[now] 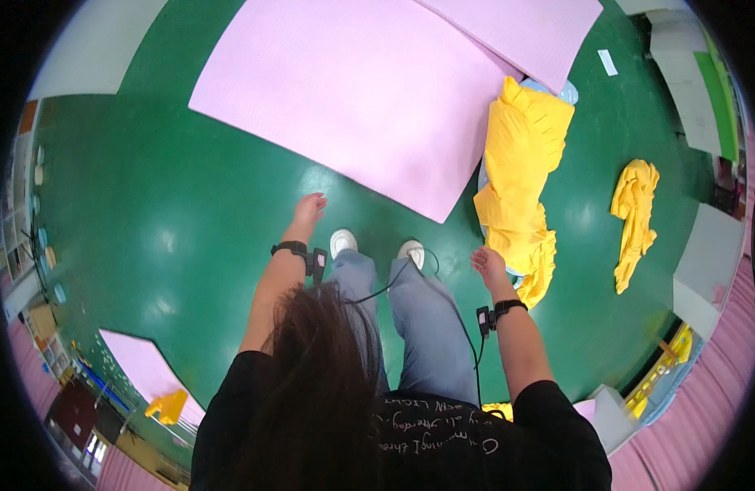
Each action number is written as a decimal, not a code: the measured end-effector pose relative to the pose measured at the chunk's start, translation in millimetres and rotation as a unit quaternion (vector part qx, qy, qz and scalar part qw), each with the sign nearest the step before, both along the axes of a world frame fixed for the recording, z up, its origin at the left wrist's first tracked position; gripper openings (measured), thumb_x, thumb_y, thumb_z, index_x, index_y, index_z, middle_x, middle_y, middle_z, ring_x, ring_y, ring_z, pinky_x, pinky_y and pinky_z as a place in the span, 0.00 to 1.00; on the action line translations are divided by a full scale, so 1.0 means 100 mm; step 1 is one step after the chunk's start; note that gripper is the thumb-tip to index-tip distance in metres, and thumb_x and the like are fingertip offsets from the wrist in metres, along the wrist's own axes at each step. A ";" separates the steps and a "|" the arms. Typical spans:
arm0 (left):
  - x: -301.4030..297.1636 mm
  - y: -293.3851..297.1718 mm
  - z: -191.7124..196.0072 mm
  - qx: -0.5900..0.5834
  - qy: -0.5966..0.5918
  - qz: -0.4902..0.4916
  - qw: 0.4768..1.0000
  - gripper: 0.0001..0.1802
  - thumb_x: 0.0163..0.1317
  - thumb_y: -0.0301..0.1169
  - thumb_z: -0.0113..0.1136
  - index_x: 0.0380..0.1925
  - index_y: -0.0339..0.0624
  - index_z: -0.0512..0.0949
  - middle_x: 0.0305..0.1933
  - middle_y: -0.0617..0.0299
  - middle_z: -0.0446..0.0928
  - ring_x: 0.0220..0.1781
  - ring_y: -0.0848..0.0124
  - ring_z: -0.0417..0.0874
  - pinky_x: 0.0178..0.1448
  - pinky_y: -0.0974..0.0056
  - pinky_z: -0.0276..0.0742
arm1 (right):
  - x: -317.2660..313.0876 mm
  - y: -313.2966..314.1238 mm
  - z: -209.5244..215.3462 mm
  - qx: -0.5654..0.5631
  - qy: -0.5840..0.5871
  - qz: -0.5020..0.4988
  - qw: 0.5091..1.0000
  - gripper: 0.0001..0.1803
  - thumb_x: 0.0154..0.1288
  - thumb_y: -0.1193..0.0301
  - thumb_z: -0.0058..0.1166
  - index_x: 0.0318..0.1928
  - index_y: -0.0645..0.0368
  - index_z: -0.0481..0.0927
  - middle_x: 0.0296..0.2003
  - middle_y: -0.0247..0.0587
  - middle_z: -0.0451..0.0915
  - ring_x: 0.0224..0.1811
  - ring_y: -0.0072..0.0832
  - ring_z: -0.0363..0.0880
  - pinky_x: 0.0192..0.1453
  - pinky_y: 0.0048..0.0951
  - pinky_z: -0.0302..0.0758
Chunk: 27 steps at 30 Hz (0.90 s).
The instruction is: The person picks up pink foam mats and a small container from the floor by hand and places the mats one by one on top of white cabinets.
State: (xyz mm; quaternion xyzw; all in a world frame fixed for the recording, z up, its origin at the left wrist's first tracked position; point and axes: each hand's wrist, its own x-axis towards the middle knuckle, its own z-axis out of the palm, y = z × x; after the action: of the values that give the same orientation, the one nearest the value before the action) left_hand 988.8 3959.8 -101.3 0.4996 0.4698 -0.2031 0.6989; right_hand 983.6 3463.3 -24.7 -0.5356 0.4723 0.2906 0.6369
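- Right hand [487, 263] raised in front of the body, fingers loosely spread, holding nothing.
- Left hand [309, 207] stretched forward over bare green floor [173, 245], fingers relaxed and open, also empty.
- Big yellow cloth [521, 176] lying on the floor just right of and beyond the right hand; near end almost under that hand, no contact visible.
- Long axis of the cloth running near to far, slightly leaning right at the far end.
- Right hand clearly nearer to it; left hand well apart, across both shoes [377, 248].
- Cloth bright yellow, crumpled, folds bunched at the far end, draped over something pale blue [564, 90] that peeks out at the far edge.
- Second, smaller yellow cloth [635, 221] farther right, a narrow rumpled strip, apart from the first.
- Pink mat [353, 90] spread on the floor far ahead, its near corner between the hands; another pink mat [525, 29] beyond, overlapping it.
- Black bands with small units on both wrists, cable trailing down the legs.
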 end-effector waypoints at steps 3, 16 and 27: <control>0.21 0.02 -0.49 -0.090 0.012 0.069 0.993 0.20 0.56 0.36 0.47 0.49 0.41 0.67 0.52 0.55 0.69 0.59 0.64 0.65 0.61 0.56 0.56 | 0.11 0.05 -0.67 -0.032 -0.006 0.030 0.999 0.15 0.59 0.66 0.47 0.44 0.62 0.69 0.35 0.41 0.75 0.38 0.32 0.74 0.41 0.31 0.71; 0.76 0.51 -2.30 -0.184 -0.053 0.281 0.940 0.25 0.55 0.38 0.50 0.52 0.40 0.64 0.56 0.55 0.65 0.59 0.62 0.62 0.62 0.51 0.55 | 0.71 0.49 -2.79 -0.179 -0.018 0.146 0.973 0.34 0.52 0.62 0.55 0.57 0.66 0.60 0.44 0.42 0.73 0.43 0.29 0.72 0.47 0.28 0.68; 1.72 0.59 -0.12 -0.125 -0.185 0.239 0.945 0.21 0.51 0.30 0.58 0.44 0.33 0.70 0.44 0.55 0.74 0.46 0.62 0.74 0.52 0.60 0.69 | 1.24 0.57 -0.85 -0.036 -0.196 0.091 0.976 0.29 0.58 0.65 0.53 0.56 0.63 0.59 0.49 0.46 0.70 0.49 0.34 0.71 0.51 0.34 0.70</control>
State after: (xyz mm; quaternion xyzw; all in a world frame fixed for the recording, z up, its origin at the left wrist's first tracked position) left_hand 1160.4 4019.1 -113.7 0.3099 0.4086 0.0089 0.8584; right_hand 1107.6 3520.2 -109.2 -0.6457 0.2974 0.2196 0.6681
